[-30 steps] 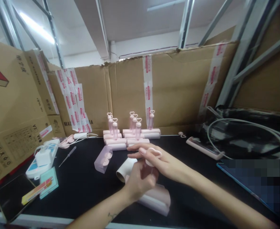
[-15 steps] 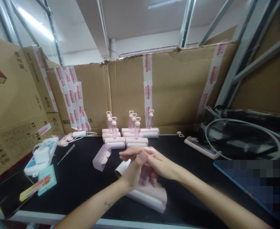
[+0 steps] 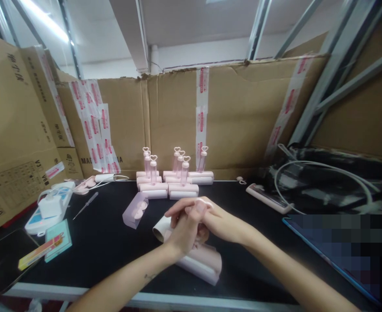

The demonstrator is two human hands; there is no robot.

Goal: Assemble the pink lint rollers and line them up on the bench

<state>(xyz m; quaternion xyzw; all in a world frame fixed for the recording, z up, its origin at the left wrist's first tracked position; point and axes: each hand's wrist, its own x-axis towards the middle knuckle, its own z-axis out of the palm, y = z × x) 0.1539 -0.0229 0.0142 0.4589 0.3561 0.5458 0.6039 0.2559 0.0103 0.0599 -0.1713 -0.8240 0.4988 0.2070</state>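
Both hands meet right over the pink roller (image 3: 201,262). It lies on its side on the black tabletop (image 3: 112,255), near the front edge, w/ its white roll end (image 3: 161,228) poking out to the left.

The left hand (image 3: 184,229) comes in from lower left & sits on top of the roller. Its grip is curled shut, but the inside of the curl is hidden, so can't tell if it clamps the roller's handle.

The right hand (image 3: 225,223) comes from lower right, fingers (image 3: 177,209) laid long across the left knuckles, grip only loosely bent. A pale heart-shaped piece (image 3: 205,201) shows at the top of that hand, touching it. Can't tell whether it's pinched or just resting there.

Everything else, placed vs. the roller:
- **Just behind-left:** a clear pink cover (image 3: 134,211) w/ small round bits inside, lying flat, apart from the roller.
- **Further behind:** a cluster of finished rollers (image 3: 174,186) stands w/ heart-topped handles upright, close to the cardboard wall (image 3: 243,121).
- **Well to the left:** a thin screwdriver (image 3: 86,204), a white charger (image 3: 49,204) on a blue & white strip, a teal card (image 3: 59,234), and a dark phone (image 3: 2,260) at the tabletop's corner.
- **Behind-right:** a flat pink device (image 3: 269,199), then a white cable loop (image 3: 324,173) over black stuff.
- **To the right:** a blue-edged tablet (image 3: 311,237), mostly blurred out.
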